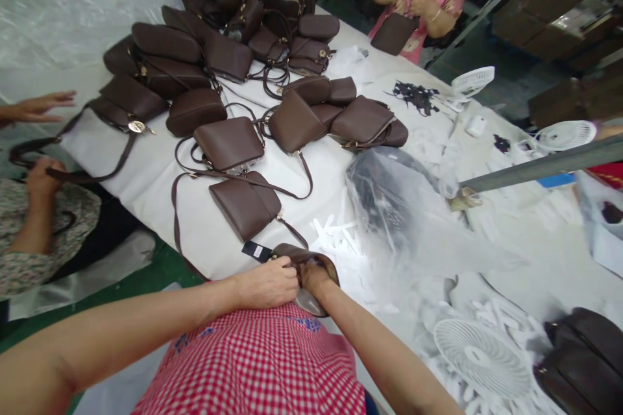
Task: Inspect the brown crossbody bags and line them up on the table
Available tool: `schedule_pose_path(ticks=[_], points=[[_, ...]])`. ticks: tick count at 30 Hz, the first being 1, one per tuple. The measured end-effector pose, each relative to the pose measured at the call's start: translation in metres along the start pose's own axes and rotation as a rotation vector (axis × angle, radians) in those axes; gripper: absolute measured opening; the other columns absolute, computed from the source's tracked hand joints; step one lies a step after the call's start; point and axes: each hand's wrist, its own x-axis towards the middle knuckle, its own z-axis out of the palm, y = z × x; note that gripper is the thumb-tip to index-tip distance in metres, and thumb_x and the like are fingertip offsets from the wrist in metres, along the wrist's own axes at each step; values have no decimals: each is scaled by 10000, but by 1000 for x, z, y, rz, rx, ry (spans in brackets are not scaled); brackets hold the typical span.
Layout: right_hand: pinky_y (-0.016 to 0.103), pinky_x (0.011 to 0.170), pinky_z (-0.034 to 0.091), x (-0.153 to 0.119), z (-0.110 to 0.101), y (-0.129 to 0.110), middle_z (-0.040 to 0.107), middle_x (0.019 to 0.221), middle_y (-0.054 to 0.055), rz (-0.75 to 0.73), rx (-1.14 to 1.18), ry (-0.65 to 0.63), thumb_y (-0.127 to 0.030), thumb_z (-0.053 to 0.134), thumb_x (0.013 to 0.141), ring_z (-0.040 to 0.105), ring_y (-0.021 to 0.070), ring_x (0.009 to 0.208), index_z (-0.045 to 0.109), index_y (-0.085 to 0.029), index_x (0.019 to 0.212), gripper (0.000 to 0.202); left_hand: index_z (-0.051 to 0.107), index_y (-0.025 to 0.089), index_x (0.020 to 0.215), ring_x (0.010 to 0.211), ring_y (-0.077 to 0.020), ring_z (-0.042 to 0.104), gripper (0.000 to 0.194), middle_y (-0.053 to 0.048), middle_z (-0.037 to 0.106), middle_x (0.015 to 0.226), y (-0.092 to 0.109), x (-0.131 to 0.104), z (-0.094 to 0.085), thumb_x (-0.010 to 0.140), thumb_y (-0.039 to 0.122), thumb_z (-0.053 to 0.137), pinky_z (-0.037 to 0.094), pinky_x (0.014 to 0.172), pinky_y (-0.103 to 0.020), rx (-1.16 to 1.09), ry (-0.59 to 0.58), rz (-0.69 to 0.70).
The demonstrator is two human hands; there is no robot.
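At the near edge of the white table (160, 181), a brown bag (311, 259) is gripped by both hands: the left hand (270, 282) is closed over its top with the fingers curled, and the right hand (314, 275) is closed on it just beside, the two hands touching each other. Most of this bag is hidden under the hands and by the red checked shirt (257, 363), so its shape cannot be made out, and a dark tag (256, 251) is seen just beside it. Another brown bag with a long strap (246, 204) is laid near, and the pile of bags (228, 45) at the far edge is well apart.
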Motion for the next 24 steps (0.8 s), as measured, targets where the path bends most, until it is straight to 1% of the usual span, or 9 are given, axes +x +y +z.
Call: schedule_pose_path(ticks=[2, 4, 7, 10, 12, 14, 18, 20, 24], points=[[393, 835, 550, -10, -3, -2, 632, 1172, 94, 48, 10, -22, -283, 586, 931, 647, 204, 974, 561, -153, 1237, 334, 591, 196, 1023, 853, -182, 532, 214, -39, 641, 859, -4, -10, -3, 991, 167, 381, 362, 795, -352, -27, 31, 52], [355, 813, 551, -22, -6, -8, 666, 1138, 152, 85, 21, -13, -153, 537, 928, 676, 220, 948, 529, -113, 1301, 376, 575, 184, 1095, 869, -182, 547, 230, -52, 648, 884, -5, -17, -1, 999, 164, 367, 381, 777, -339, -55, 65, 37], [364, 796, 541, -41, -10, -24, 650, 1140, 275, 135, 33, 72, -19, 398, 900, 680, 282, 984, 461, -19, 1370, 474, 589, 177, 1058, 853, -182, 559, 236, -58, 647, 883, -1, -18, 5, 1002, 166, 360, 406, 747, -323, -70, 64, 11], [421, 784, 532, -54, -15, -36, 622, 1148, 328, 169, 61, 180, -11, 325, 896, 659, 330, 1020, 423, 20, 1390, 504, 600, 174, 999, 839, -182, 557, 219, -60, 642, 873, 3, -16, 11, 990, 149, 383, 432, 751, -316, -69, 111, 10], [437, 762, 528, -59, -18, -36, 637, 1107, 323, 175, 98, 233, -14, 314, 890, 666, 337, 983, 430, 25, 1378, 503, 603, 172, 971, 826, -180, 550, 207, -60, 636, 858, 3, -15, 13, 979, 133, 401, 445, 754, -309, -72, 172, 19], [420, 784, 521, -61, -23, -31, 660, 1077, 283, 159, 148, 272, -37, 354, 883, 669, 317, 964, 463, 10, 1339, 472, 605, 164, 947, 816, -179, 546, 195, -58, 627, 837, 3, -15, 14, 975, 130, 415, 451, 756, -301, -70, 204, 29], [306, 899, 472, -61, -28, -18, 663, 1148, 144, 45, 250, 310, -97, 454, 858, 625, 219, 1053, 523, -106, 1243, 392, 603, 144, 917, 802, -178, 540, 191, -52, 617, 815, 3, -14, 14, 976, 137, 422, 457, 743, -289, -45, 196, 49], [287, 903, 461, -63, -28, -15, 664, 1143, 115, 0, 268, 288, -95, 452, 858, 616, 200, 1050, 541, -126, 1198, 354, 599, 152, 914, 804, -176, 537, 194, -49, 616, 823, 2, -14, 14, 978, 137, 416, 457, 732, -287, -46, 197, 65], [302, 894, 465, -61, -26, -17, 678, 1076, 142, -1, 238, 177, -95, 428, 894, 628, 213, 1014, 601, -91, 1093, 264, 588, 177, 896, 790, -173, 524, 199, -41, 610, 814, 0, -13, 17, 978, 134, 412, 450, 713, -285, -61, 202, 91]])
